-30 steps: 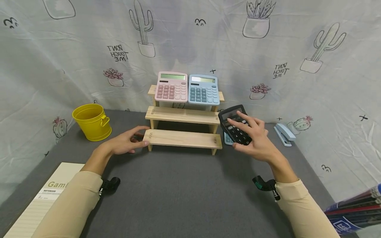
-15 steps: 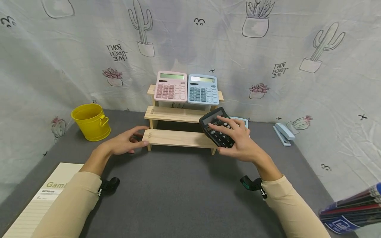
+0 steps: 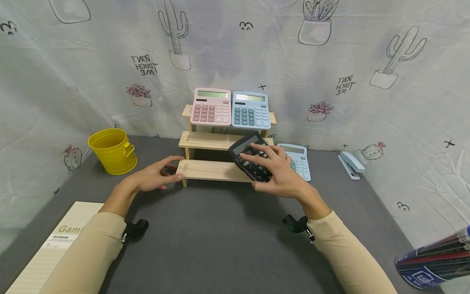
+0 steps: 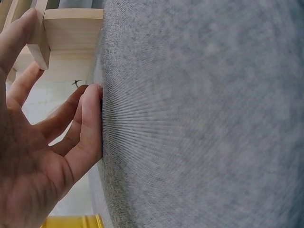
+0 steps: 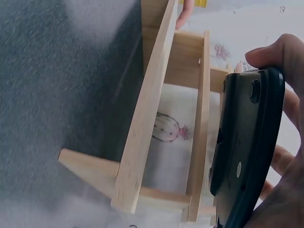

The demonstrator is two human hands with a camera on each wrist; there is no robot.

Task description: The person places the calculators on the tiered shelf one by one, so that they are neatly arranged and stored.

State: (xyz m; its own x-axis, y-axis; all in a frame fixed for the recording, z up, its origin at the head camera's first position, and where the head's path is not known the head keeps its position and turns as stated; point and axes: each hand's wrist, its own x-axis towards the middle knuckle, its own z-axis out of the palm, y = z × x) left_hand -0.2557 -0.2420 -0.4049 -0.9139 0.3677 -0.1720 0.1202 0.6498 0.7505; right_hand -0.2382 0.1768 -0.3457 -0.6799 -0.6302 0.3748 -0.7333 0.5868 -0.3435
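Note:
A black calculator (image 3: 253, 159) is tilted in my right hand (image 3: 280, 173), above the right part of the wooden step shelf (image 3: 216, 170). Thumb and fingers grip it by its edges; its dark underside faces the right wrist view. My left hand (image 3: 156, 175) holds the left end of the lowest tier, thumb in front and index finger behind; the other fingers rest bent near the grey cloth in the left wrist view. On the top tier, a pink calculator (image 3: 211, 107) and a blue calculator (image 3: 251, 110) lean side by side.
Another light blue calculator (image 3: 299, 161) lies right of the shelf, partly behind my right hand. Farther right is a blue stapler (image 3: 351, 165). A yellow bucket (image 3: 111, 151) stands at left, a notebook (image 3: 55, 245) near my left sleeve, a pencil holder (image 3: 426, 269) at lower right.
My right hand has carried the black calculator leftward, from beside the shelf to above its tiers. The light blue calculator on the table is now uncovered. My left hand stays in place.

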